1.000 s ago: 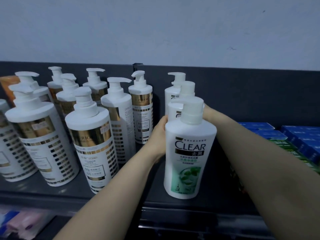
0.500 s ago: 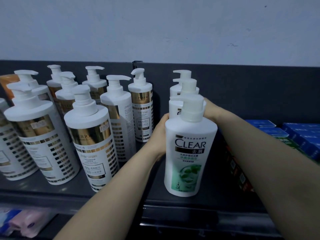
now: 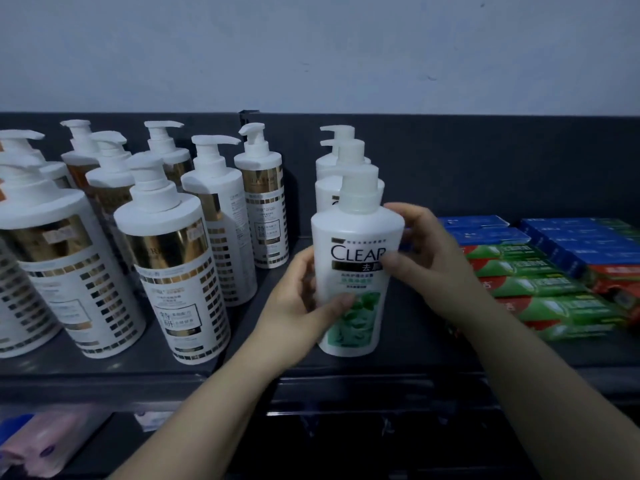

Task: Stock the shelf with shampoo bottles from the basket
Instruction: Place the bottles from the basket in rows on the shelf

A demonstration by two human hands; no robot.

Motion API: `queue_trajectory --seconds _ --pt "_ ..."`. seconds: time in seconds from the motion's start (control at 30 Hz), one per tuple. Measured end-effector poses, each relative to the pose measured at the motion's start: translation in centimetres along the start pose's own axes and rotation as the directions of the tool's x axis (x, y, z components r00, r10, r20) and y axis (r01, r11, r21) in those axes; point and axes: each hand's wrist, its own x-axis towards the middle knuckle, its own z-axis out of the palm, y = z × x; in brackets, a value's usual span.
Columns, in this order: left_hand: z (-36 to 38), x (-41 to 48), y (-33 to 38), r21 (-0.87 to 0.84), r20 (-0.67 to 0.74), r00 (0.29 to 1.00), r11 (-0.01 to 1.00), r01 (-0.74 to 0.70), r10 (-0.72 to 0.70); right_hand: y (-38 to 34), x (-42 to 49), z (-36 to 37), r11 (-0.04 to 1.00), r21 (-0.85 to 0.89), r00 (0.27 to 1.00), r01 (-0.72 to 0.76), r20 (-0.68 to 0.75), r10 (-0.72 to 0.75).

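A: Both your hands are on the front CLEAR bottle (image 3: 356, 271). Your left hand (image 3: 301, 306) wraps its lower body with the thumb across the green label. Your right hand (image 3: 426, 258) clasps the shoulder, thumb on the logo.

B: It stands upright on the shelf (image 3: 433, 355), near the front lip, at the head of its row. The rear CLEAR bottles (image 3: 341, 157) line up right behind it.

A: That lip is your risk. The bottle looks tall and top-heavy with its pump. If you let go while it leans, or drag it forward, I judge it could tip off the front.

B: Shove it back hard and you may topple the ones behind. The gold-and-white pump bottles (image 3: 173, 258) sit just beside your left wrist too, so a careless withdrawal could clip one.

A: And what's inside?

B: You can't see. Every bottle is opaque white with its pump fitted, so fill levels are hidden. The toothpaste boxes (image 3: 540, 285) to your right lie stacked and closed. The basket isn't in view, so what remains in it cannot be told.
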Motion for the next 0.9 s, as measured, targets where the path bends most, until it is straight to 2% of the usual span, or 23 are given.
queue_trajectory --seconds 0.1,0.3,0.4,0.47,0.53,0.6,0.67,0.7,0.73,0.8,0.9 --pt "0.1 0.1 0.0 0.017 0.008 1.0 1.0 0.019 -0.019 0.9 -0.8 0.7 0.998 0.019 0.997 -0.054 0.054 0.053" --pt "1.1 -0.1 0.5 0.033 -0.015 1.0 0.999 0.003 -0.002 0.9 -1.2 0.1 0.997 0.015 0.996 -0.074 0.051 0.073" --pt "0.3 -1.3 1.4 0.149 -0.072 0.996 0.988 -0.046 0.057 -0.7 -1.3 0.2 0.998 -0.06 0.997 0.01 -0.073 -0.015" --pt "-1.4 -2.7 2.9 0.312 -0.161 0.967 0.94 -0.139 0.197 -2.8 -0.9 0.2 0.979 -0.16 0.975 0.124 -0.162 -0.15" --pt "-3.9 -4.0 4.1 0.499 -0.246 0.866 0.823 -0.272 0.435 -5.6 -0.1 0.7 0.939 -0.235 0.941 0.25 -0.17 -0.293" --pt "-6.9 -4.8 4.7 0.66 -0.309 0.695 0.673 -0.334 0.649 -8.7 1.2 1.9 0.899 -0.283 0.916 0.334 -0.129 -0.38" --pt "-9.2 -5.4 4.9 0.741 -0.349 0.589 0.599 -0.302 0.729 -11.7 3.1 3.5 0.87 -0.342 0.919 0.356 -0.038 -0.391" --pt "-9.9 -5.6 4.9 0.747 -0.385 0.582 0.612 -0.258 0.716 -13.0 4.3 4.5 0.85 -0.388 0.927 0.358 0.034 -0.375" --pt "-10.5 -5.7 4.8 0.728 -0.425 0.608 0.652 -0.212 0.671 -14.2 5.5 5.6 0.822 -0.446 0.934 0.353 0.113 -0.34" --pt "-11.1 -5.8 4.3 0.642 -0.462 0.711 0.753 -0.144 0.53 -15.8 8.1 8.1 0.756 -0.555 0.935 0.347 0.268 -0.233" --pt "-12.4 -5.8 2.9 0.429 -0.413 0.87 0.9 -0.074 0.268 -16.6 11.3 11.9 0.69 -0.63 0.897 0.356 0.438 -0.063"
